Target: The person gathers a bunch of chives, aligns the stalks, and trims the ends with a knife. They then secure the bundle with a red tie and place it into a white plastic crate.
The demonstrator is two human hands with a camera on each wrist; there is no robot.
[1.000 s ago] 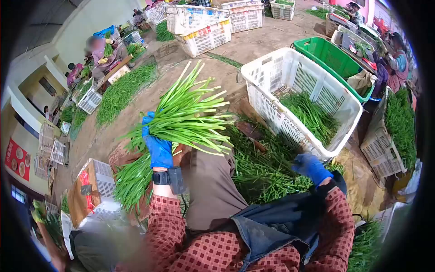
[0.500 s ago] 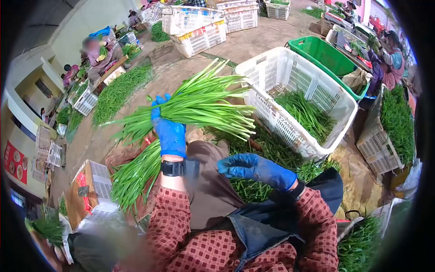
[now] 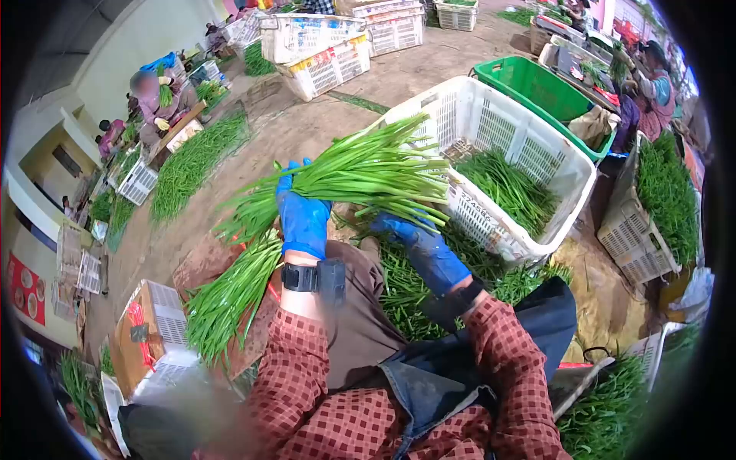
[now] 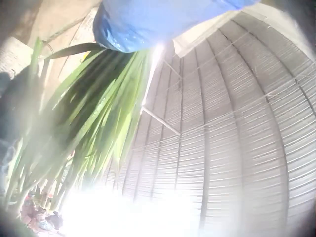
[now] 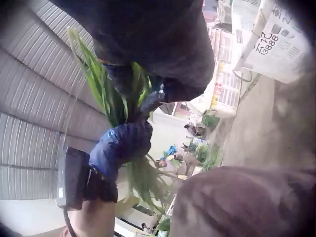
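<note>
In the head view my blue-gloved left hand [image 3: 305, 222] grips a bunch of green chives [image 3: 360, 172], leaves to the left and pale cut ends to the right. My gloved right hand [image 3: 418, 249] is at the underside of the bunch near those ends. The right wrist view shows chive stalks [image 5: 140, 79] between the dark glove's thumb and fingers, just above the left hand [image 5: 121, 148]. Long leaves [image 4: 98, 108] hang beside the left glove [image 4: 158, 22] in the left wrist view. More chives [image 3: 230, 299] lie by the left forearm.
A white crate [image 3: 529, 241] with chives inside stands ahead right, beside a green crate [image 3: 529, 84]. Loose greens [image 3: 414, 299] lie below the right hand. A full crate [image 3: 636, 230] tilts at far right; a person [image 3: 157, 100] sits at far left.
My right hand has come from beside the white crate leftward and up to the bunch. The left hand has moved right with the chives, whose cut ends now overlap the crate's edge in view.
</note>
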